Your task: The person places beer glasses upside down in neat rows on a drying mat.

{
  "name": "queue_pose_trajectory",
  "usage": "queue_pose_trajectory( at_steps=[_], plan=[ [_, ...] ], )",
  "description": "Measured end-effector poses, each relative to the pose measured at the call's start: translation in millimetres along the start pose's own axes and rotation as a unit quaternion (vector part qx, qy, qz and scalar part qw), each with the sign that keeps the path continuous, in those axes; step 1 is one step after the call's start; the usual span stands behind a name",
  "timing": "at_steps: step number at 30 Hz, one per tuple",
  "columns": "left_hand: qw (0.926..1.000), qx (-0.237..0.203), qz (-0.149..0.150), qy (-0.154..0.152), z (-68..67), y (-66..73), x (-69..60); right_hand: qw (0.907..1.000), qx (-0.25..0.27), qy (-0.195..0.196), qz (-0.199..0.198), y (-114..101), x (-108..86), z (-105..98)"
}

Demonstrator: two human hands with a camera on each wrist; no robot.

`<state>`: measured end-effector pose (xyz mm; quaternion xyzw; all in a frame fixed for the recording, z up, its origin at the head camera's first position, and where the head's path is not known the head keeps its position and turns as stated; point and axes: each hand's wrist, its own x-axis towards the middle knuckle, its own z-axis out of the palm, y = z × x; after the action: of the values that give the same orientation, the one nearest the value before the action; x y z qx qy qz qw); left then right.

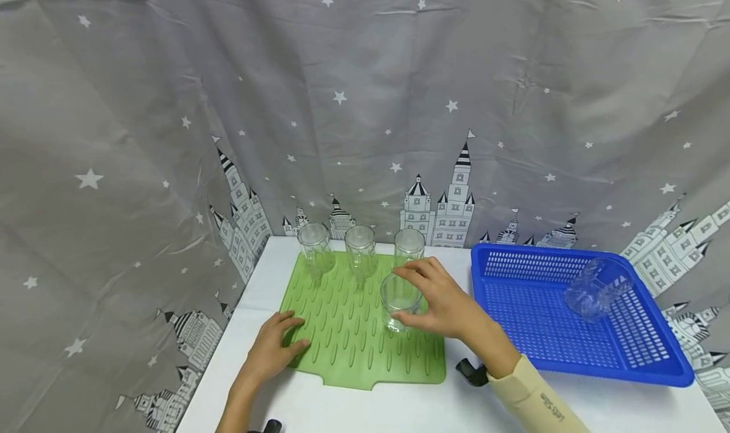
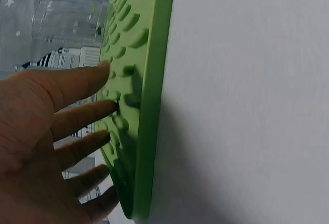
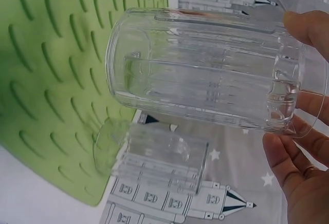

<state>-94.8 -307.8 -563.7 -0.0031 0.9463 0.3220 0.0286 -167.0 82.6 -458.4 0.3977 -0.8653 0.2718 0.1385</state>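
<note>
The glass mug (image 1: 400, 301), gripped in our right hand (image 1: 441, 301), is over the green mat (image 1: 348, 350), two o'clock of centre; we're apparently placing it, and next need a level release. Our left hand (image 1: 271, 348), fingers spread, is at eight o'clock; the blue basket (image 1: 593, 368), three.

We judge this a makeshift studio: cloth (image 1: 371, 65) printed with castles hangs behind and beside a table (image 1: 336, 411).
</note>
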Motion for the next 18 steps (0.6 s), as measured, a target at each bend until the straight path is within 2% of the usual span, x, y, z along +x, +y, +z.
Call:
queue_pose_trajectory(
  at_steps=[7,14,16,18],
  plan=[
    [0.9994,0.028,-0.021,0.003,2.5,15.8,0.1,0.9998,0.011,-0.017,-0.001,-12,7.6,4],
    [0.9983,0.048,-0.026,0.018,9.8,28.2,-0.9,0.9996,0.014,-0.024,0.002,-19,15.6,9],
    [0.9987,0.037,-0.023,0.027,12.6,31.0,-1.6,0.9995,0.014,-0.028,0.004,-21,17.8,11],
    [0.9994,0.004,-0.011,0.032,15.5,34.3,-1.3,0.9995,0.013,-0.028,0.003,-22,20.1,13]
  ],
)
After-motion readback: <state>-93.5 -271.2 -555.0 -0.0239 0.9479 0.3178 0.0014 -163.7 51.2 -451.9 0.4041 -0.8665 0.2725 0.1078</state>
